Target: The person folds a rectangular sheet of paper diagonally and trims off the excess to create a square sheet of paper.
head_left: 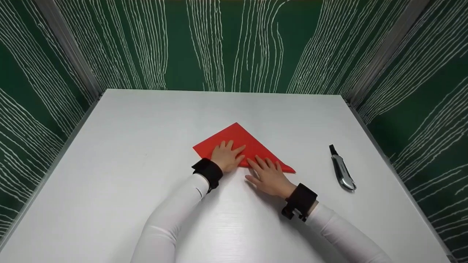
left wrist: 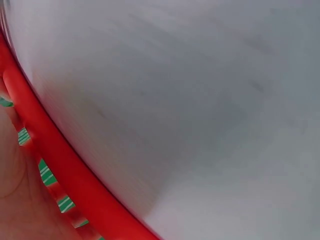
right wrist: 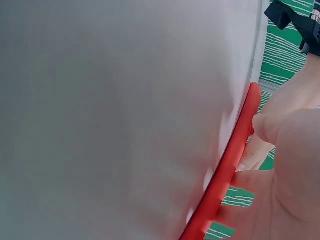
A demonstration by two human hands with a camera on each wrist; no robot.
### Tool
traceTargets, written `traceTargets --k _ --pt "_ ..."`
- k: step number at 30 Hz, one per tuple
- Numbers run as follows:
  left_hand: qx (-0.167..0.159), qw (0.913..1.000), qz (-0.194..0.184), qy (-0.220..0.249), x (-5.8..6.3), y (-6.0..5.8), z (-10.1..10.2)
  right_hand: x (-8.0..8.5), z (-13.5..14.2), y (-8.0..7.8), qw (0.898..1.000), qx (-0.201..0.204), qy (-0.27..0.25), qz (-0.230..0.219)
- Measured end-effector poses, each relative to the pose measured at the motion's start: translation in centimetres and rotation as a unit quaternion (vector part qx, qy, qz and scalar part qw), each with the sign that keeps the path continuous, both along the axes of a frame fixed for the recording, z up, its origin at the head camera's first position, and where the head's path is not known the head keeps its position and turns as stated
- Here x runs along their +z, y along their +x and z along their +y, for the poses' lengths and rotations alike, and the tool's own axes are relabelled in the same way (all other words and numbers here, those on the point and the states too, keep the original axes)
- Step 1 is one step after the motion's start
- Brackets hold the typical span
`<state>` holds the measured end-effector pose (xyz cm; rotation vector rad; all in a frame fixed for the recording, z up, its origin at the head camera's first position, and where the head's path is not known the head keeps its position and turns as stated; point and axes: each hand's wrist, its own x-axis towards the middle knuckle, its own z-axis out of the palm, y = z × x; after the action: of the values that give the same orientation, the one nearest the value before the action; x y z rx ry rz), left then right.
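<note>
A red sheet of paper, folded into a roughly triangular shape, lies on the white table with one corner pointing away. My left hand rests on its left half, fingers spread and straight. On the near right part lies my right hand, its fingertips over the folded edge and its thumb on the table side. In the left wrist view the paper's red folded edge curves beside my palm. The right wrist view shows the rounded fold under my fingers, with the left hand behind.
A grey and black utility knife lies on the table to the right of the paper. Green walls with white wavy lines stand around the table's back and sides. Both wrists wear black straps.
</note>
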<state>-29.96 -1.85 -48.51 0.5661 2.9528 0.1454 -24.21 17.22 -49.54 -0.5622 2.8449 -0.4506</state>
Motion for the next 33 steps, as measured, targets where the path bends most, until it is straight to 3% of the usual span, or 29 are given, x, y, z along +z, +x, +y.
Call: traceTargets --k 19,33 --pt "0.004 0.9999 -0.012 -0.008 0.48 0.17 0.22 0.16 0.16 -0.35 1.000 0.011 -0.001 -0.012" --pt "0.008 0.9997 -0.015 -0.018 0.02 -0.29 0.38 0.31 0.31 -0.48 0.999 0.018 -0.004 -0.036"
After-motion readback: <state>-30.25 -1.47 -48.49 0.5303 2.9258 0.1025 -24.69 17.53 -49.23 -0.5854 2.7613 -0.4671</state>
